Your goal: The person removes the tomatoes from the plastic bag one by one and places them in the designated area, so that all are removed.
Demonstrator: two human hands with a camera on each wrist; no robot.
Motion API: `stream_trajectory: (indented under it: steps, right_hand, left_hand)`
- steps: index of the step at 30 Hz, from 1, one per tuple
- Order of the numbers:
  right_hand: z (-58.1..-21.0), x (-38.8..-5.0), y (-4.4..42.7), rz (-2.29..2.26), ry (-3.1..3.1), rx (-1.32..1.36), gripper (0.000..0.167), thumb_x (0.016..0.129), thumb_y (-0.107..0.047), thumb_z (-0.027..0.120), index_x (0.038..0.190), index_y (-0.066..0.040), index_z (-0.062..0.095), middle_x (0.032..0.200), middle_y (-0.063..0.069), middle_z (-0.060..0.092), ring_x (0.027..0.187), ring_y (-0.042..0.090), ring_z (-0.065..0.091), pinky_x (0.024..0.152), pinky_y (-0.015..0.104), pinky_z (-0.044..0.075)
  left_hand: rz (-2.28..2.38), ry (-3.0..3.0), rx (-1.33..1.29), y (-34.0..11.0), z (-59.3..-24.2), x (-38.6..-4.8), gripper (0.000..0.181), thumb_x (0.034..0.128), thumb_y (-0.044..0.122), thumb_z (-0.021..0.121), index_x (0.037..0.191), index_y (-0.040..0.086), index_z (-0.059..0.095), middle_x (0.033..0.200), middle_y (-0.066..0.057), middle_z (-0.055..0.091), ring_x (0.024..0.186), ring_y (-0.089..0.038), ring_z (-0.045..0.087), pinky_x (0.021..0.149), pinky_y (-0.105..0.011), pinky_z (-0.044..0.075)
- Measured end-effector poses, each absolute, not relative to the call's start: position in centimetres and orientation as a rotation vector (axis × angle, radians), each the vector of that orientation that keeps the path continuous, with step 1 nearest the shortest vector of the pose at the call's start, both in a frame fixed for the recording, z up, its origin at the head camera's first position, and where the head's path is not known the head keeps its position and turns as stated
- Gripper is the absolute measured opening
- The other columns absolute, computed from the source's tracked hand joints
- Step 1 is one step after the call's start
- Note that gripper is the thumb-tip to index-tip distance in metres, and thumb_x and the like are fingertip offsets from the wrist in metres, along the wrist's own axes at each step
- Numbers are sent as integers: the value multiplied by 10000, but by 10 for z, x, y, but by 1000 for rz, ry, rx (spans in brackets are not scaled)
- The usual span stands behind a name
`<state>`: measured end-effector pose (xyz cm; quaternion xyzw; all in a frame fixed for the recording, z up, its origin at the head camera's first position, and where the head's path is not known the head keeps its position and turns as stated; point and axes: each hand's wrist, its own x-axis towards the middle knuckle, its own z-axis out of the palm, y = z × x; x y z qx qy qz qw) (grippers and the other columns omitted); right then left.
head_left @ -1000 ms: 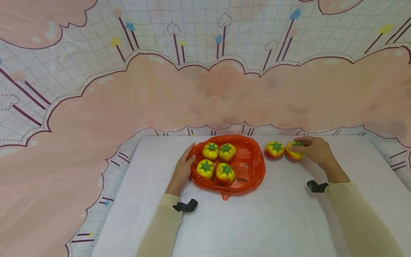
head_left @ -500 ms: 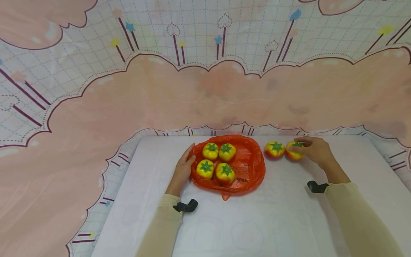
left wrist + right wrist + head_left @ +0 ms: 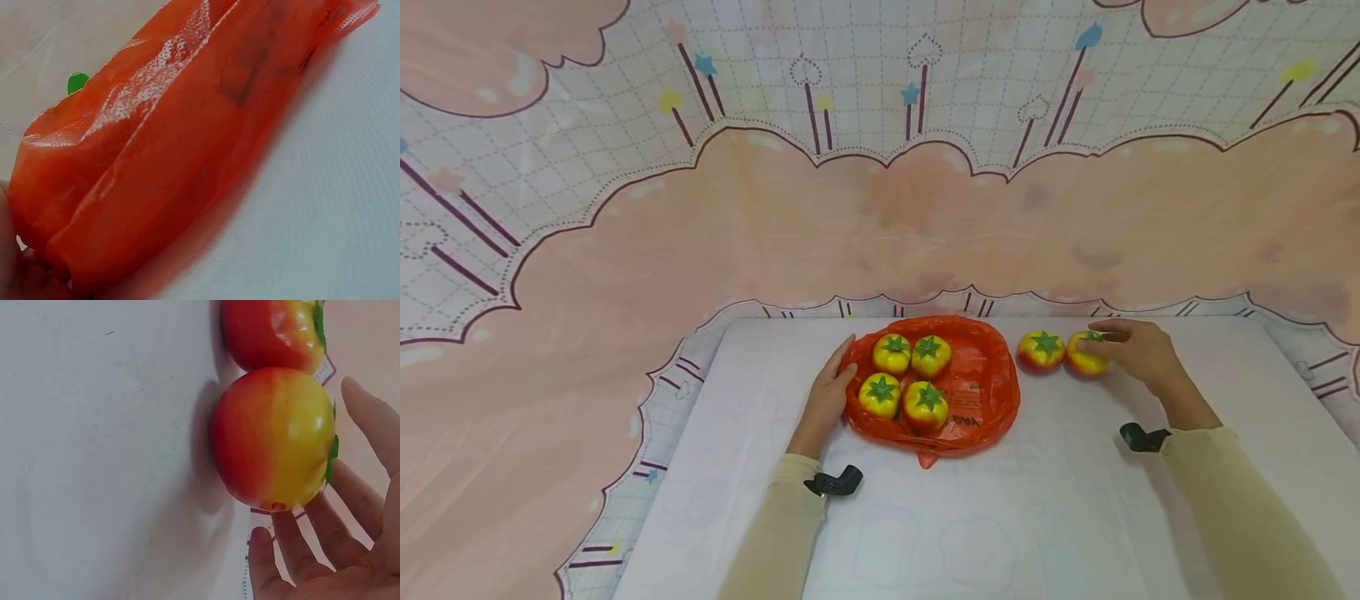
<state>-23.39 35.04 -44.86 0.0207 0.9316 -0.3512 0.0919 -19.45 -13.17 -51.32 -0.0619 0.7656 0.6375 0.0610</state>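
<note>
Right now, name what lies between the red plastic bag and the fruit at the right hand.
In the head view, a single persimmon-like fruit lies between them.

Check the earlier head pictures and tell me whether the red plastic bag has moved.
No. In the head view, the red plastic bag keeps the same place against the far edge of the table, with no visible sideways shift.

A white tabletop (image 3: 1060, 517) bore everything, its surface smooth and pale, with faint outlines (image 3: 977, 520) on the nearer part. Towards its far edge lay a red plastic bag (image 3: 1006, 383), opened wide, a small pointed flap (image 3: 928, 459) jutting from its near side. Just right of that sat a yellow-and-red fruit (image 3: 1041, 358) and, close beside it, a second fruit (image 3: 1081, 363).
</note>
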Motion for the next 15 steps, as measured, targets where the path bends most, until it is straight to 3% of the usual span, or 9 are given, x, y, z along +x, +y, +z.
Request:
stream_trajectory:
  steps: [15]
  right_hand:
    - [-440,-233,343,-1054,2778,60,853,873,-648,689,1475,-65,530,1489,313,483,1379,527,402,1053,644,470]
  left_hand:
    - [1934,2307,-188,-132,-514,-194,502,1081,306,460,1565,411,381,1642,129,351,1575,-185,225,1287,-508,191]
